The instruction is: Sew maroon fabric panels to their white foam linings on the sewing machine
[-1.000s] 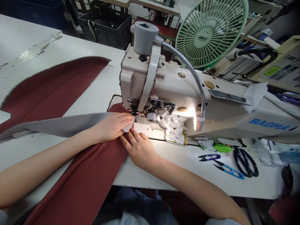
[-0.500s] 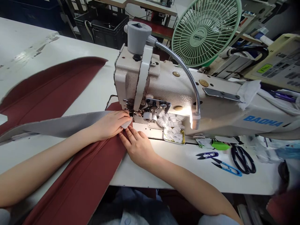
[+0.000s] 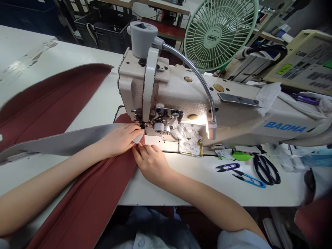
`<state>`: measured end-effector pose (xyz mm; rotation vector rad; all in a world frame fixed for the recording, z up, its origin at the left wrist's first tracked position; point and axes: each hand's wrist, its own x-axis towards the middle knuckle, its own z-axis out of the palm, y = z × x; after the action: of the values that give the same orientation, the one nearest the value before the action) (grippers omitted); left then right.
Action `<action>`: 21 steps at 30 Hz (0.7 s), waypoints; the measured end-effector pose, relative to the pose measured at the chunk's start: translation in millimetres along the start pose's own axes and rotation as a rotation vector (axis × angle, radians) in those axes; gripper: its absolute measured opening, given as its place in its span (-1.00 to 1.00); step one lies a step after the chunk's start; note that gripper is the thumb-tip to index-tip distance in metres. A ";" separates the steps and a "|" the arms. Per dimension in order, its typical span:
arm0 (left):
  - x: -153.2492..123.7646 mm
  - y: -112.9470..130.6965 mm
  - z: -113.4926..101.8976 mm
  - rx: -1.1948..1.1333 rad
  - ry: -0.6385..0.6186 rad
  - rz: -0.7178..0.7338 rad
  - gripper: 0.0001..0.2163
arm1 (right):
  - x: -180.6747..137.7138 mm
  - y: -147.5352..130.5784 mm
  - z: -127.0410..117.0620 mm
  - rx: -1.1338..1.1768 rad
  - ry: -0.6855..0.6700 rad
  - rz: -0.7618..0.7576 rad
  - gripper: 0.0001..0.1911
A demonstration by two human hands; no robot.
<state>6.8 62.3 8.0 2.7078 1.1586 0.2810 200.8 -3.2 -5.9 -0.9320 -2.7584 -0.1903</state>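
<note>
My left hand point(image 3: 120, 140) lies on a grey cloth strip point(image 3: 70, 142), its fingertips pressing a small white piece point(image 3: 138, 137) just in front of the presser foot point(image 3: 142, 126) of a BAOMA industrial sewing machine point(image 3: 166, 83). My right hand point(image 3: 151, 162) sits close by, its fingers pinching a long red-brown cloth panel point(image 3: 103, 169) at its edge. That panel runs under the grey strip toward the needle area. The needle itself is hidden among the machine parts.
A small metal tin point(image 3: 190, 147) of white pieces sits by the machine bed. To the right lie black scissors point(image 3: 266, 169) and two thread snips point(image 3: 249, 180). A green fan point(image 3: 211, 34) stands behind the machine, and a black crate point(image 3: 103, 31) sits further back.
The whole view has drifted, so everything sits further left in the frame. My right fingers have closed in toward the white piece. The cloth stays nearly in place under the foot.
</note>
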 end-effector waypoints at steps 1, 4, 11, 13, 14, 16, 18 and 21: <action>2.5 -0.8 -0.5 0.009 -0.007 -0.004 -0.75 | 1.0 1.5 0.7 0.000 -0.002 0.015 -0.60; 6.0 -3.5 -3.1 0.042 -0.022 -0.003 -0.74 | -1.3 5.6 0.5 0.036 0.010 0.051 -0.69; -6.7 -10.0 -13.6 0.092 0.055 0.168 -0.82 | -20.4 15.7 -5.9 0.323 0.052 0.012 -0.77; -8.6 -10.2 -13.5 0.094 0.072 0.202 -0.79 | -21.0 18.0 -5.4 0.351 0.071 0.000 -0.75; -8.6 -9.9 -12.6 0.095 0.072 0.209 -0.77 | -20.4 18.7 -5.0 0.353 0.078 -0.004 -0.75; -7.1 -8.8 -9.5 0.103 0.078 0.228 -0.75 | -18.7 19.4 -4.4 0.342 0.086 -0.003 -0.73; -4.3 -7.5 -6.3 0.123 0.089 0.233 -0.73 | -17.1 19.2 -4.3 0.321 0.084 -0.001 -0.72; -0.3 -6.1 -4.7 0.147 0.080 0.208 -0.73 | -15.5 17.9 -4.8 0.287 0.067 -0.004 -0.69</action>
<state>1.3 66.6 11.0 2.9773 0.9524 0.3492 224.5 0.9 -4.2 -0.8278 -2.6329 0.1664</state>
